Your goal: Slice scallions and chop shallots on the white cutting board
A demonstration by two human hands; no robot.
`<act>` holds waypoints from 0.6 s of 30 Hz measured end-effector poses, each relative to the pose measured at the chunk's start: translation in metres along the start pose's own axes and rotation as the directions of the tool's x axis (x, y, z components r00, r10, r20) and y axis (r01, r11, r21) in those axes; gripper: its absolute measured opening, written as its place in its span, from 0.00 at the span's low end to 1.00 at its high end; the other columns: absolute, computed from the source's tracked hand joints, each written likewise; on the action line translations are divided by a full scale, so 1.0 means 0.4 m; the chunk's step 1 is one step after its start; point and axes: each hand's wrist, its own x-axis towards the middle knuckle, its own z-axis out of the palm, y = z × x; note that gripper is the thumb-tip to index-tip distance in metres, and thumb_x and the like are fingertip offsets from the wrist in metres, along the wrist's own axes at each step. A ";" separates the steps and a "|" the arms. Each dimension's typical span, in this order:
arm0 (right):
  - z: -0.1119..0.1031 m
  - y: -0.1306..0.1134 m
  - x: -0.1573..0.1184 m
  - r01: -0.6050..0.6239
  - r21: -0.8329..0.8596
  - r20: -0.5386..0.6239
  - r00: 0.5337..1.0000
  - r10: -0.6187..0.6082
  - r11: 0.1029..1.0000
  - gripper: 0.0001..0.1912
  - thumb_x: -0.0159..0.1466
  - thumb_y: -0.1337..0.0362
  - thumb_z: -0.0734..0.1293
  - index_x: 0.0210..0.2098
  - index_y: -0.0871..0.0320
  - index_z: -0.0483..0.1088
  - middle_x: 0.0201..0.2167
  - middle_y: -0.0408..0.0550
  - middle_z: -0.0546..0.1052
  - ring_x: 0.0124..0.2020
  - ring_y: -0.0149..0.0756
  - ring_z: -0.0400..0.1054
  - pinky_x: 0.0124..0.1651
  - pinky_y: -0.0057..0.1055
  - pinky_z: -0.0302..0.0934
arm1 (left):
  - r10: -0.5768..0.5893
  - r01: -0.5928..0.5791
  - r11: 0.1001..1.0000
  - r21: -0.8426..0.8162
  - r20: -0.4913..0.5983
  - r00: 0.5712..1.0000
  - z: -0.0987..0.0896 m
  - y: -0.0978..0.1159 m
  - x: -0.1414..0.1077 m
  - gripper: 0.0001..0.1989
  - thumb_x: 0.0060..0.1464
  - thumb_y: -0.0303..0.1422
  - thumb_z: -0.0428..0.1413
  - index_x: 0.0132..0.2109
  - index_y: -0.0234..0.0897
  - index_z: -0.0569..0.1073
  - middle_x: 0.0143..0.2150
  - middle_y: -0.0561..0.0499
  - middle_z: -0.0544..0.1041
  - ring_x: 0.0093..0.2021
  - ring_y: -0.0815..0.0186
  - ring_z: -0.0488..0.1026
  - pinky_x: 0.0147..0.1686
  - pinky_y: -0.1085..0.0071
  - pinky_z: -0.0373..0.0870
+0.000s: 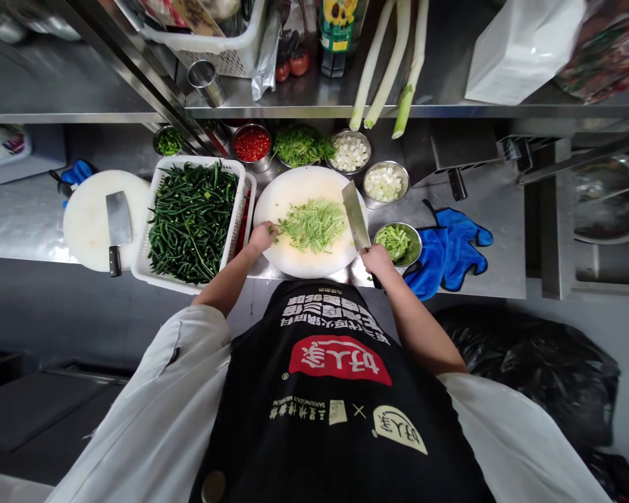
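Note:
In my right hand point(377, 260) is the dark handle of a cleaver point(355, 215); its broad blade lies over the right side of the round white cutting board point(277, 185). A loose pile of thin, pale green chopped stalks point(314, 225) covers the middle of the board. At the board's left edge, my left hand point(263, 237) is closed, with a bit of green leaf at its fingertips. Just right of the board stands a metal bowl of cut green pieces point(393, 243), close to my right hand.
Left of the board sits a white basket of green chillies point(191, 223). Beyond it, a second cleaver point(118, 220) rests on another round board point(84, 220). Metal bowls of red chillies point(251, 144) and white pieces point(385, 183) stand behind. Blue gloves point(451, 244) lie right; leeks point(391, 66) overhang the shelf.

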 end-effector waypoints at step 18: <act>0.001 -0.004 -0.001 -0.017 -0.003 -0.007 1.000 0.017 1.000 0.19 0.76 0.56 0.64 0.43 0.67 0.80 0.17 0.51 0.76 0.20 0.40 0.74 0.30 0.29 0.65 | -0.038 0.047 0.982 -0.185 0.048 0.998 -0.004 0.057 0.132 0.06 0.51 0.33 0.63 0.34 0.40 0.73 0.20 0.55 0.70 0.21 0.66 0.66 0.24 0.70 0.61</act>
